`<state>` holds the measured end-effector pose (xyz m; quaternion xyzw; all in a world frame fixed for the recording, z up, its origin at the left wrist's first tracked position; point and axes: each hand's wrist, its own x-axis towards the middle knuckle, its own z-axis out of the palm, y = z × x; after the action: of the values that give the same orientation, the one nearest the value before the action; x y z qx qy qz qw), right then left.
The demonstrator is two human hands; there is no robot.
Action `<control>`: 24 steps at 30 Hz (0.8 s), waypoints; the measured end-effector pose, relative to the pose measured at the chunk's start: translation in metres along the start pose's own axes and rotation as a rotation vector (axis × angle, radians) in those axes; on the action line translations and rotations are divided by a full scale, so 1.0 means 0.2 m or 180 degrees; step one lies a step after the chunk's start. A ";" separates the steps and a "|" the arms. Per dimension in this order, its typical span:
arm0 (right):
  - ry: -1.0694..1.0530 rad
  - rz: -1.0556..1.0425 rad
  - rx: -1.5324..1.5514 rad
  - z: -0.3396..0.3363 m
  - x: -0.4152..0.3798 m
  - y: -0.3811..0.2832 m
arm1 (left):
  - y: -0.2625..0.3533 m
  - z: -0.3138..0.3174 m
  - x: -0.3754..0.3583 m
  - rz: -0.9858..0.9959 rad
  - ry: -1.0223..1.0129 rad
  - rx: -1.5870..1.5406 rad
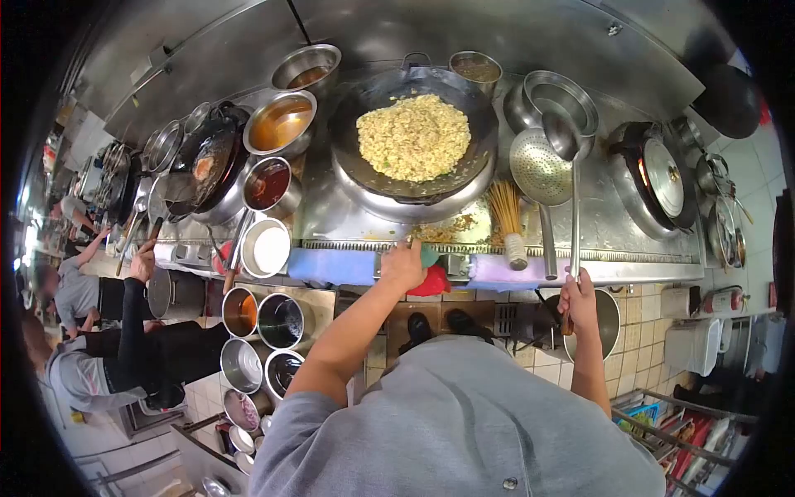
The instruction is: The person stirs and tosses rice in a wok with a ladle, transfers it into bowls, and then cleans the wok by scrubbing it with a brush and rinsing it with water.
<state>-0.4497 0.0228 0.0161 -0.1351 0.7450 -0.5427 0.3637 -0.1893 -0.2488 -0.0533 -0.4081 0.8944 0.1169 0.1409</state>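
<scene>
My right hand is wrapped round the long handle of a ladle, whose bowl lies up by the perforated strainer. My left hand is at the stove's front edge, fingers bent together; what they grip, if anything, is hidden. Close beside it are a green item and a red cloth. Beyond that hand, a large wok on the burner holds a heap of yellow fried rice. A bamboo brush lies between the wok and the strainer.
Left of the wok stand metal bowls of liquid and red sauce, plus a white-filled container. More sauce pots sit lower left. A lidded pot stands right. Another person works at a wok on the left.
</scene>
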 end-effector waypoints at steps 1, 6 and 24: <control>-0.0130 0.0001 0.0676 0.05 -0.04 -0.03 | -0.01 -0.04 -0.02 0.0049 0.0311 -0.0276; -0.0135 -0.0301 0.0057 0.29 -0.12 -0.39 | -0.43 -0.04 -0.17 -0.0713 0.0973 -0.0804; -0.1107 0.0103 -0.0220 1.32 0.71 -0.63 | -0.05 0.54 -0.07 0.1367 0.1316 -0.0147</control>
<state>-0.3918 -0.2972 0.0350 -0.2274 0.6911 -0.4793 0.4909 -0.1562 -0.2108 -0.1497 -0.2277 0.9671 0.0787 -0.0815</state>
